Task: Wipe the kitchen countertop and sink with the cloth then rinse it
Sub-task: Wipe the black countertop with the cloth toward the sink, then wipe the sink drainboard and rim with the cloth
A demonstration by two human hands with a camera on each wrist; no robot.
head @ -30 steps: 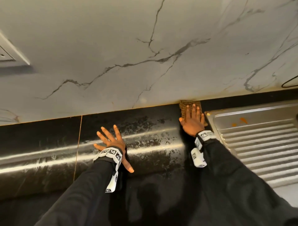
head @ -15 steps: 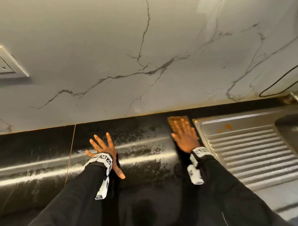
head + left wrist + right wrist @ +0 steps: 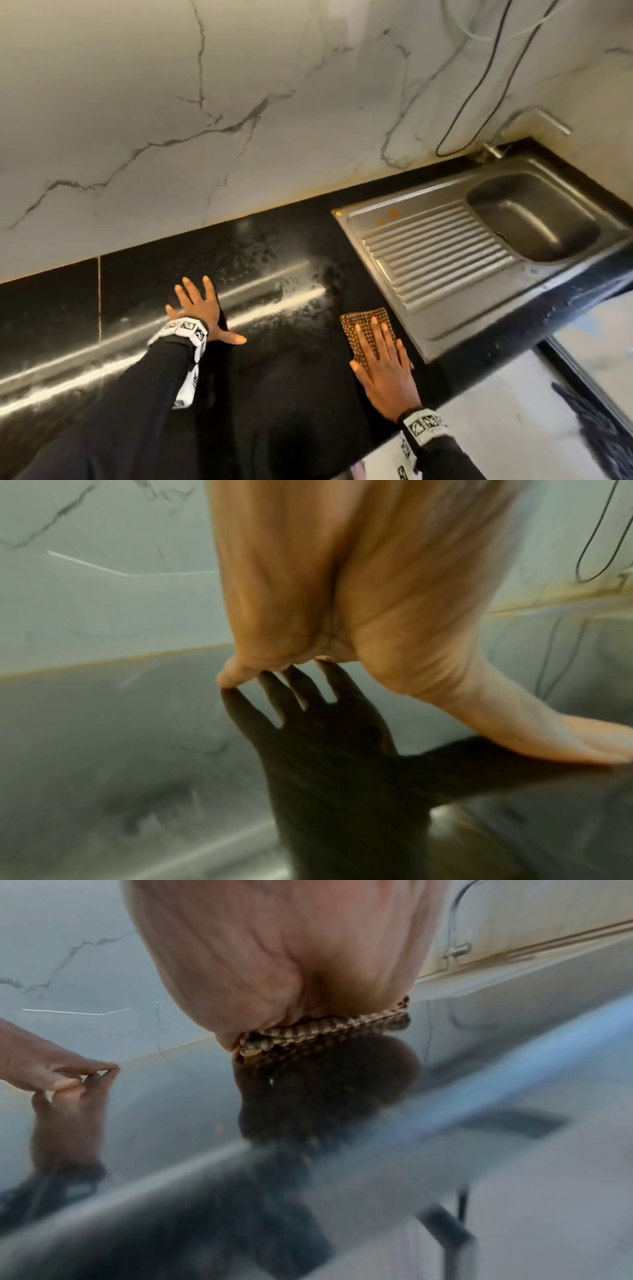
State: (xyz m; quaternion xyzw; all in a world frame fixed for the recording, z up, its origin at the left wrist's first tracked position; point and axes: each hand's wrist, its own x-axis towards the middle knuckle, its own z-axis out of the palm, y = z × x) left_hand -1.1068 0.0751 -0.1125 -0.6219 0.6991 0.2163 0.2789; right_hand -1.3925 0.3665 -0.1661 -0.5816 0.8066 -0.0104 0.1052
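A brown checked cloth (image 3: 363, 324) (image 3: 329, 1031) lies flat on the glossy black countertop (image 3: 281, 377), just left of the steel sink's front corner. My right hand (image 3: 382, 356) (image 3: 281, 961) presses it down with straight fingers. My left hand (image 3: 198, 305) (image 3: 342, 593) rests flat on the counter farther left, fingers spread, holding nothing. The steel sink (image 3: 442, 322) has a ribbed drainboard (image 3: 438, 260) with two orange spots (image 3: 388, 217) and a basin (image 3: 534, 219) at the right.
A marble-patterned wall (image 3: 239, 120) rises behind the counter. A tap (image 3: 527, 120) stands at the sink's back corner, with black and white cables (image 3: 479, 85) hanging beside it. Wet smears (image 3: 294, 284) mark the counter's middle. The counter's front edge (image 3: 445, 404) runs just below my right hand.
My right hand has dragged the cloth from the wall edge back toward the counter's front, along the sink's left side. The left hand stays flat in place; the view has swung right.
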